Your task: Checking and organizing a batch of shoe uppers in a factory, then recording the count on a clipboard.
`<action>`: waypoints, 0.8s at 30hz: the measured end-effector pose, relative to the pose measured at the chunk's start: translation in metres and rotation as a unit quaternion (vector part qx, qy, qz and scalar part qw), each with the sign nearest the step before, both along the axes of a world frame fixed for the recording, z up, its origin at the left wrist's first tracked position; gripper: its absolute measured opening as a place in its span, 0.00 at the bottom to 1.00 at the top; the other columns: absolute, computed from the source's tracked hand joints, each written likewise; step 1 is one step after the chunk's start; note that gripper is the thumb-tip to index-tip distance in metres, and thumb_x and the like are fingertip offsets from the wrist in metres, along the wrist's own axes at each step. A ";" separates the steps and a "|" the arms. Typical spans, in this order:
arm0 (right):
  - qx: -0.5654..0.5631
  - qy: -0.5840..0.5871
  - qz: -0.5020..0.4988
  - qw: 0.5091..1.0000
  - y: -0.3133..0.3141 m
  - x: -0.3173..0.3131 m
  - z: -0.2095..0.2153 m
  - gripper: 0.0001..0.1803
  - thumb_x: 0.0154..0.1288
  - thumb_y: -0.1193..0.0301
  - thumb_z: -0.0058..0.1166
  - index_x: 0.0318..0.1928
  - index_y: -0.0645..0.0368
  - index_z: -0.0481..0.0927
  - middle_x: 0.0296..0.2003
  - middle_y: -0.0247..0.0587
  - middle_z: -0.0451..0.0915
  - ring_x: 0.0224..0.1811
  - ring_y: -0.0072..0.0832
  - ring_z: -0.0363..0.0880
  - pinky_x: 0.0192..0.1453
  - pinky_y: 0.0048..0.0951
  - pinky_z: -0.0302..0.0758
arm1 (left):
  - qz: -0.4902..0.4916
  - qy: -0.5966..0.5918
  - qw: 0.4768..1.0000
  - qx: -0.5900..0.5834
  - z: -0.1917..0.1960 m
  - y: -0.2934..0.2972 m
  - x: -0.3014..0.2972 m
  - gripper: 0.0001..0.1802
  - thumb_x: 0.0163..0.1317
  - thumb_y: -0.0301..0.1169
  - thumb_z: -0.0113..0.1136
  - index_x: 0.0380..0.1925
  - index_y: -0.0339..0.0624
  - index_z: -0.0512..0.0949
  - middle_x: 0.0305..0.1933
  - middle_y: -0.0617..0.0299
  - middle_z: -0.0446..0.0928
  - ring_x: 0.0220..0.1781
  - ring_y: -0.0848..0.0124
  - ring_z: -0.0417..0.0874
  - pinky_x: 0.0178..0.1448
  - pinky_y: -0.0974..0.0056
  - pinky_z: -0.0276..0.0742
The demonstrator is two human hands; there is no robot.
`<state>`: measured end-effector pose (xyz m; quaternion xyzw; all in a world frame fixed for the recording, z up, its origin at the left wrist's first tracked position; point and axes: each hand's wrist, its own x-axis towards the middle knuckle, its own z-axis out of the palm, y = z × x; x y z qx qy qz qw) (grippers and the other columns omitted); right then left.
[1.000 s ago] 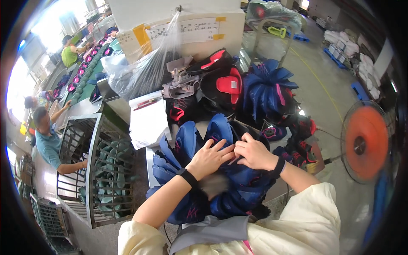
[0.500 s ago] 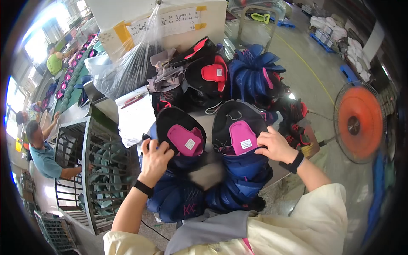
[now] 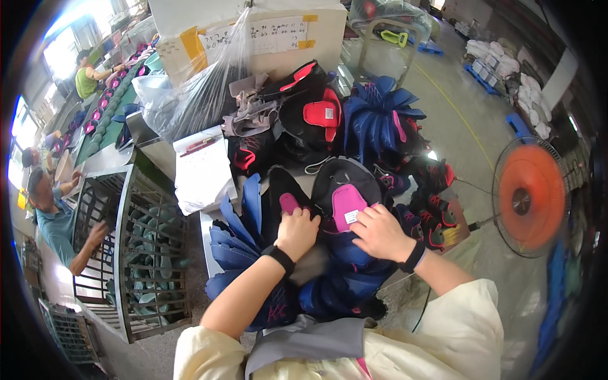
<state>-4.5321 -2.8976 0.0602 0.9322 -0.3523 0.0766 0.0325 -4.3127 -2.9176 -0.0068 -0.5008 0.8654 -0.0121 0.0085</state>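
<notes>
Two stacks of blue and black shoe uppers lie side by side before me. My left hand (image 3: 297, 234) is closed on the top upper of the left stack, a black one with a pink lining piece (image 3: 289, 203), partly covered by my fingers. Beside it, blue uppers (image 3: 235, 244) fan out to the left. On the right stack, a black upper (image 3: 335, 172) shows a pink lining (image 3: 344, 201) with a white label. My right hand (image 3: 383, 233) grips its near right edge, fingers bent beside the label. The fingertips of both hands are partly hidden.
Behind stand more uppers with red linings (image 3: 322, 114) and a fanned blue bunch (image 3: 380, 117). Papers with a pen (image 3: 202, 168) lie left. A metal rack (image 3: 152, 253) stands further left, near a co-worker (image 3: 57, 221). An orange fan (image 3: 529, 196) is at right.
My left hand has moved right, turning the left stack's top upper inward and narrowing its view. Blue uppers now show fanned at its left. My right hand has shifted slightly left along its upper.
</notes>
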 end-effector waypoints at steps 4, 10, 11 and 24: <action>0.034 -0.021 0.009 0.999 0.004 0.004 -0.002 0.20 0.44 0.60 0.62 0.38 0.54 0.76 0.35 0.36 0.75 0.43 0.31 0.72 0.51 0.33 0.63 | -0.012 0.086 0.988 0.126 -0.013 -0.015 0.005 0.13 0.53 0.34 0.52 0.37 0.54 0.82 0.40 0.57 0.77 0.47 0.58 0.75 0.55 0.54 0.67; 0.040 0.009 0.009 0.999 0.001 0.030 -0.022 0.22 0.46 0.58 0.61 0.41 0.56 0.77 0.37 0.36 0.78 0.42 0.29 0.74 0.49 0.33 0.65 | -0.036 0.083 0.974 0.208 -0.001 -0.014 0.003 0.15 0.49 0.37 0.56 0.38 0.54 0.82 0.42 0.57 0.77 0.51 0.59 0.74 0.56 0.57 0.64; 0.031 0.036 -0.028 0.998 -0.003 0.034 -0.029 0.22 0.47 0.58 0.60 0.41 0.56 0.77 0.36 0.35 0.79 0.41 0.29 0.76 0.47 0.33 0.65 | -0.033 0.082 0.974 0.208 -0.002 -0.013 0.003 0.15 0.49 0.37 0.56 0.38 0.54 0.82 0.42 0.57 0.77 0.51 0.59 0.74 0.56 0.57 0.64; 0.206 0.113 -0.122 0.964 -0.056 0.055 -0.056 0.16 0.54 0.68 0.45 0.41 0.42 0.81 0.26 0.42 0.81 0.33 0.39 0.81 0.35 0.41 0.73 | -0.002 0.141 0.956 0.255 -0.021 -0.008 0.015 0.18 0.54 0.31 0.55 0.46 0.46 0.70 0.38 0.59 0.80 0.46 0.61 0.79 0.56 0.59 0.61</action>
